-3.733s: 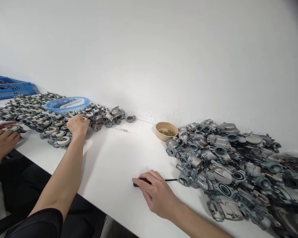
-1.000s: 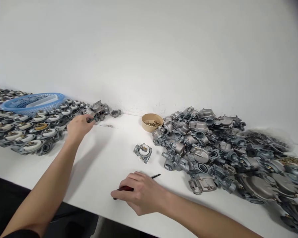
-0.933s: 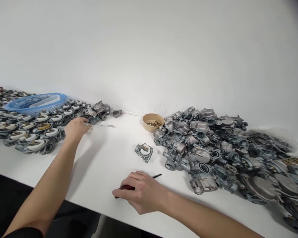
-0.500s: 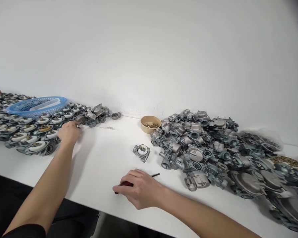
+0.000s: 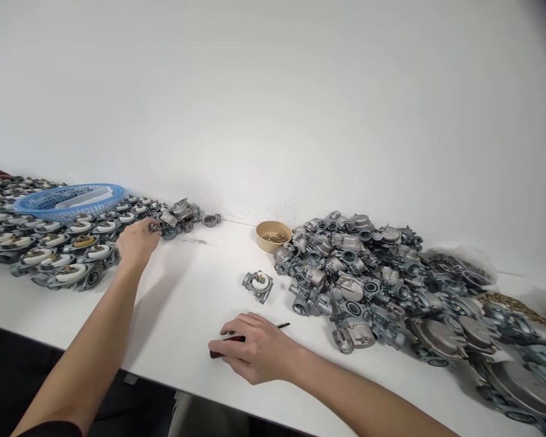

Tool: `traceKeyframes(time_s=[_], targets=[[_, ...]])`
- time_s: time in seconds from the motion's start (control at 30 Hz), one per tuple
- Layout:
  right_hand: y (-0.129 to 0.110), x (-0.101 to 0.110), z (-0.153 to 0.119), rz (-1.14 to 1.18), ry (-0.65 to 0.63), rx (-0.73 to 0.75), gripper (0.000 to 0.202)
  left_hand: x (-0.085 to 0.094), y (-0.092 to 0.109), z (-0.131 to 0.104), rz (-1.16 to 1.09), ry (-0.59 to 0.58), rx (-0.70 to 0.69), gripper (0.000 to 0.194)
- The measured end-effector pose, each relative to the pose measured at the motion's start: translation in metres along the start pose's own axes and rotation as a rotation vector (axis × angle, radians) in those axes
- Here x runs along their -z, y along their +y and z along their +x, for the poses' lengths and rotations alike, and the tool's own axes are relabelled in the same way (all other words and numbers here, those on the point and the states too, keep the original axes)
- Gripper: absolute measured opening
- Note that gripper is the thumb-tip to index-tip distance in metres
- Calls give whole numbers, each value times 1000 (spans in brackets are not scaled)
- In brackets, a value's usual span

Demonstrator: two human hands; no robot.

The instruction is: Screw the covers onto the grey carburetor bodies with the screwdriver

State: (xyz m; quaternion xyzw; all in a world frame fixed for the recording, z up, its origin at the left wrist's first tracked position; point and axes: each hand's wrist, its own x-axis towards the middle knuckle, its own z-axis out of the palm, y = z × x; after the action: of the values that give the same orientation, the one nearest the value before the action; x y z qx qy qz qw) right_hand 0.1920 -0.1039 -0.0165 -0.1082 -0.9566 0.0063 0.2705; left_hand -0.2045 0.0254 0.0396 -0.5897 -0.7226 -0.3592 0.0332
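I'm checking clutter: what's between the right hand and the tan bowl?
The head view shows one grey-and-white metal part between the right hand and bowl.

The flat white table (image 5: 200,303) is covered on the left by rows of grey metal castings with curved, mostly white inserts (image 5: 53,240), and on the right by a heap of grey metal castings (image 5: 349,288). Between them are placed a round tan bowl (image 5: 268,245) and a single white-ringed grey casting (image 5: 260,281).
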Motion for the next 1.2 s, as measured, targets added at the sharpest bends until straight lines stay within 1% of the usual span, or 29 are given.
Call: traceKeyframes(time_s=[0.07, 0.1, 0.13, 0.2, 0.23, 0.27, 0.33, 0.43, 0.47, 0.53, 0.6, 0.73, 0.83, 0.9, 0.97, 1.0, 1.07, 1.13, 1.2], targets=[[1, 0, 0, -31, 43, 17, 26, -1, 26, -3, 17, 81, 14, 33], [2, 1, 1, -50, 64, 26, 27, -3, 41, -5, 8, 90, -20, 34], [3, 4, 2, -67, 85, 33, 30, -4, 56, -9, -50, 74, -81, 34], [6, 14, 7, -125, 142, 46, 35, -8, 89, -20, -261, 21, -190, 34], [8, 22, 10, -161, 178, 47, 38, -11, 104, -27, -401, -27, -215, 35], [11, 30, 15, -198, 215, 41, 40, -15, 117, -34, -558, -107, -221, 38], [19, 49, 25, -263, 274, -2, 44, -23, 141, -50, -865, -302, -208, 44], [37, 74, 40, -313, 269, -139, 50, -38, 163, -74, -1194, -581, -121, 46], [43, 80, 44, -323, 250, -183, 50, -42, 168, -81, -1263, -642, -102, 45], [52, 87, 47, -328, 194, -249, 52, -49, 174, -92, -1342, -728, -75, 42], [58, 89, 47, -319, 128, -291, 59, -52, 177, -99, -1402, -780, -31, 39], [63, 90, 39, -274, 18, -334, 78, -50, 179, -103, -1533, -872, 84, 35], [65, 94, 35, -205, -27, -315, 78, -49, 181, -103, -1564, -928, 131, 35], [67, 98, 34, -152, -32, -317, 75, -50, 182, -104, -1557, -950, 128, 37], [67, 101, 35, -102, -19, -361, 74, -53, 181, -103, -1500, -927, 89, 42], [67, 103, 36, -79, -7, -398, 74, -55, 179, -101, -1435, -889, 47, 44], [67, 105, 39, -40, 25, -497, 73, -57, 173, -97, -1202, -794, -102, 45], [67, 109, 41, -8, 55, -613, 70, -60, 165, -92, -963, -732, -251, 41], [68, 112, 43, 27, 71, -724, 68, -62, 157, -87, -838, -751, -340, 34]])
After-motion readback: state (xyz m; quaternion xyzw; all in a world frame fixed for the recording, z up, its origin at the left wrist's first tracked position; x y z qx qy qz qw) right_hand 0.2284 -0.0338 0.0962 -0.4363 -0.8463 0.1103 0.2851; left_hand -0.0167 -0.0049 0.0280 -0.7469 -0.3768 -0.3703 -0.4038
